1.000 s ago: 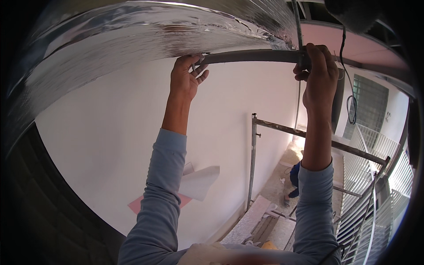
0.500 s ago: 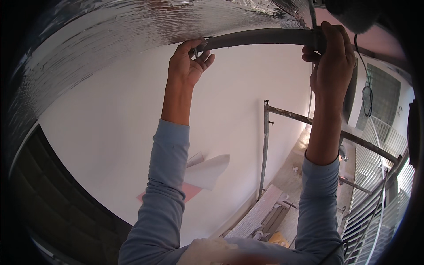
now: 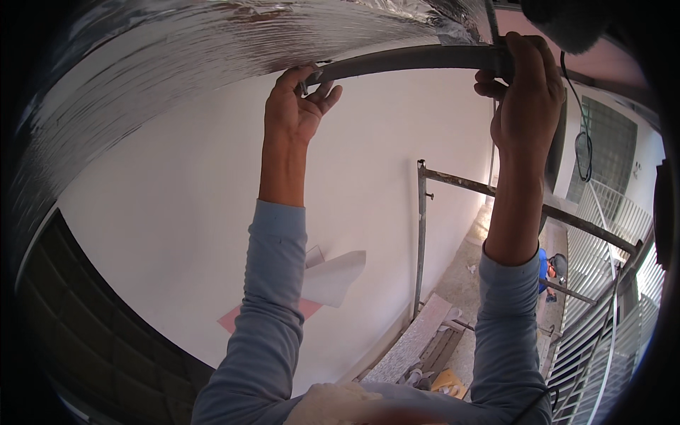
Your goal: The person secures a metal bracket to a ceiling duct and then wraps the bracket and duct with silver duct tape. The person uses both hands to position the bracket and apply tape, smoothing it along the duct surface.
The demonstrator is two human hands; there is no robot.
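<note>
My left hand (image 3: 296,110) is raised with thumb and forefinger closed on the left end of a long dark strip (image 3: 407,58), at a small metal piece; its other fingers curl loosely apart. My right hand (image 3: 525,95) grips the strip's right end beside a thin vertical rod (image 3: 491,18). The strip runs just under crinkled silver foil sheeting (image 3: 177,64) overhead. A dangling black cable (image 3: 584,113) hangs to the right of my right hand.
A white wall (image 3: 368,177) has loose pink and white sheets (image 3: 333,276) low on it. Below are a scaffold frame (image 3: 457,183), boards (image 3: 411,340), a white railing (image 3: 602,319) and a person in blue (image 3: 552,265). A dark opening (image 3: 92,297) is at lower left.
The scene sits higher and further right in the picture than a second ago, both hands and strip included. My hands keep their hold. The person below shows more at the right.
</note>
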